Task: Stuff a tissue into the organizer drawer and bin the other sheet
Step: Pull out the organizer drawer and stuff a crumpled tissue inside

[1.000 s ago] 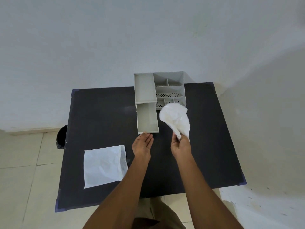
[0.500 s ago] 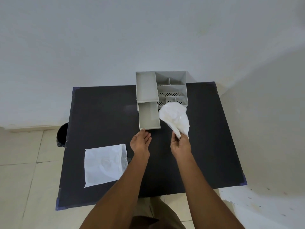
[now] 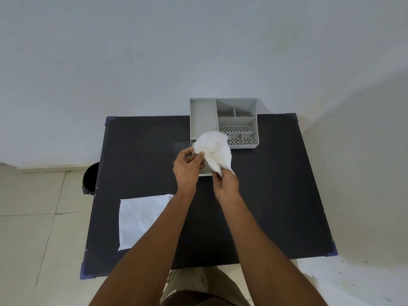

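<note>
A grey organizer (image 3: 236,120) stands at the far edge of the black table (image 3: 276,184), its drawer (image 3: 206,171) pulled out toward me and mostly hidden. A crumpled white tissue (image 3: 215,149) hangs over the open drawer. My right hand (image 3: 226,186) pinches its lower end. My left hand (image 3: 187,168) grips its left side with the fingertips. A second white tissue (image 3: 141,217) lies flat on the table at the near left, partly under my left forearm.
A dark bin (image 3: 90,178) stands on the tiled floor just off the table's left edge, partly hidden by the tabletop. A white wall rises right behind the organizer and along the right.
My right hand carried the tissue left, over the open drawer. My left hand left the drawer front, rose, and took hold of the tissue's left side.
</note>
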